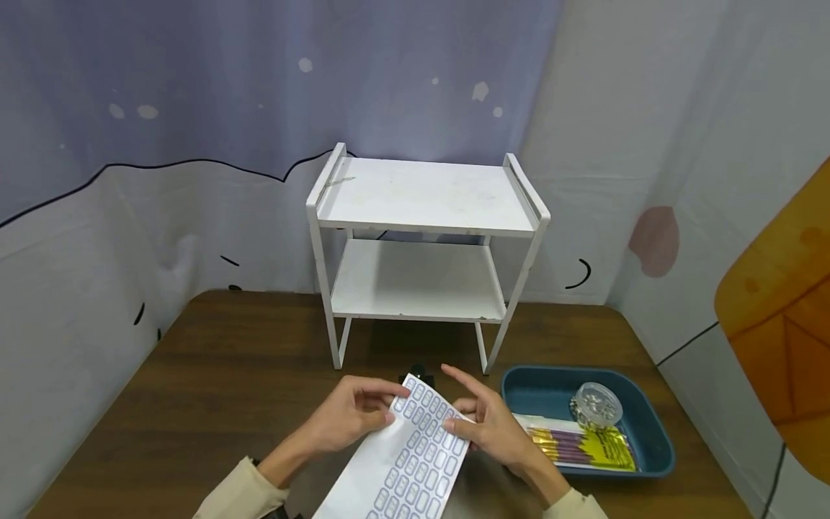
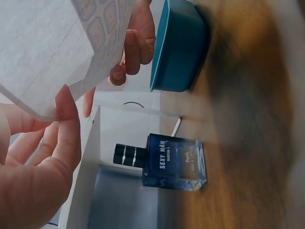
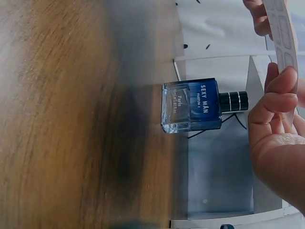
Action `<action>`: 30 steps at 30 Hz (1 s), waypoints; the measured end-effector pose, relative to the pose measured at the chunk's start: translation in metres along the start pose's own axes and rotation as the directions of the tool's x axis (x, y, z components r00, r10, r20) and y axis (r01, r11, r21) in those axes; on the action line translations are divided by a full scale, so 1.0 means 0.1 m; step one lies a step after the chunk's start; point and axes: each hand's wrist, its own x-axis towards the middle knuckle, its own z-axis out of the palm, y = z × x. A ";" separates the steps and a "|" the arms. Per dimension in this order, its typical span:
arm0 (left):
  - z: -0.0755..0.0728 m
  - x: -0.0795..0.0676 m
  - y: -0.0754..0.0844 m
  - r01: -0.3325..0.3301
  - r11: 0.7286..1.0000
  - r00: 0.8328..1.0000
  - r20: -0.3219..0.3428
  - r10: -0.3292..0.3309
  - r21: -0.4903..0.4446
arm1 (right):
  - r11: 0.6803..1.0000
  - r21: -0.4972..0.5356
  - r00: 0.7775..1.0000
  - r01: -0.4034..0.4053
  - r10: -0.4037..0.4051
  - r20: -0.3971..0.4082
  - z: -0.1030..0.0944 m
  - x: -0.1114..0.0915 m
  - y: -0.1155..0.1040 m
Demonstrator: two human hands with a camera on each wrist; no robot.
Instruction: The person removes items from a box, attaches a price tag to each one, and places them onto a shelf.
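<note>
A white sticker sheet (image 1: 418,461) with rows of small blue-outlined labels is held up over the table, tilted. My left hand (image 1: 350,414) pinches its upper left edge between thumb and fingers. On the opposite edge, my right hand (image 1: 499,427) pinches the sheet with the thumb on top, its index finger extended. Beyond the sheet stands a blue glass perfume bottle (image 2: 175,162) with a black cap, upright on the table. The right wrist view shows the same perfume bottle (image 3: 191,105) near the sheet's far side; in the head view the sheet mostly hides it.
A white two-tier shelf (image 1: 428,191) stands at the back of the brown wooden table (image 1: 162,425). To the right sits a teal tray (image 1: 655,440) holding a clear round jar (image 1: 595,405) and purple-and-yellow packets (image 1: 583,447). Printed cloth (image 1: 227,79) hangs behind.
</note>
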 end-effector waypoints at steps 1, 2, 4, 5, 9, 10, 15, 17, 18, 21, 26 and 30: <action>0.01 0.00 0.00 -0.001 1.000 1.000 -0.001 0.001 -0.002 | 1.000 0.001 1.000 0.002 -0.002 -0.001 0.00 -0.01 0.00; 0.02 -0.01 -0.01 -0.004 1.000 1.000 -0.002 0.004 -0.006 | 1.000 0.002 1.000 0.005 -0.005 -0.001 0.00 -0.01 0.01; 0.04 -0.02 -0.02 -0.014 1.000 1.000 -0.006 0.014 -0.015 | 1.000 0.005 1.000 0.002 -0.002 -0.001 0.00 -0.02 0.01; 0.05 -0.02 -0.02 -0.020 1.000 1.000 -0.010 0.020 -0.020 | 1.000 0.007 1.000 -0.003 0.003 -0.002 0.00 -0.03 0.02; 0.09 -0.02 -0.05 -0.031 0.999 0.999 -0.023 0.030 -0.034 | 0.999 0.007 0.999 -0.047 0.047 -0.007 0.01 -0.04 0.03; 0.10 -0.02 -0.05 -0.028 0.999 0.999 -0.025 0.027 -0.037 | 0.998 0.008 0.998 -0.056 0.056 -0.008 0.01 -0.05 0.03; 0.11 -0.03 -0.07 -0.025 0.999 0.999 -0.022 0.025 -0.039 | 0.998 0.024 0.998 -0.058 0.059 -0.006 0.02 -0.07 0.05; 0.10 -0.04 -0.07 -0.028 0.999 1.000 -0.011 0.028 -0.045 | 0.998 0.029 0.999 -0.053 0.053 -0.001 0.02 -0.07 0.04; 0.10 -0.04 -0.07 -0.026 0.998 1.000 -0.003 0.026 -0.053 | 0.998 0.029 0.999 -0.052 0.052 -0.001 0.02 -0.07 0.04; 0.09 -0.05 -0.07 -0.007 0.997 1.000 0.025 0.009 -0.072 | 0.998 0.024 0.998 -0.057 0.057 -0.001 0.02 -0.07 0.03; 0.10 -0.02 -0.04 0.017 0.999 0.998 0.069 -0.013 -0.048 | 0.998 0.031 0.998 -0.058 0.058 0.005 0.03 -0.06 0.02; 0.14 0.00 -0.04 0.010 0.998 0.998 0.053 -0.013 0.056 | 0.999 0.028 0.999 -0.040 0.040 0.012 0.04 -0.05 0.01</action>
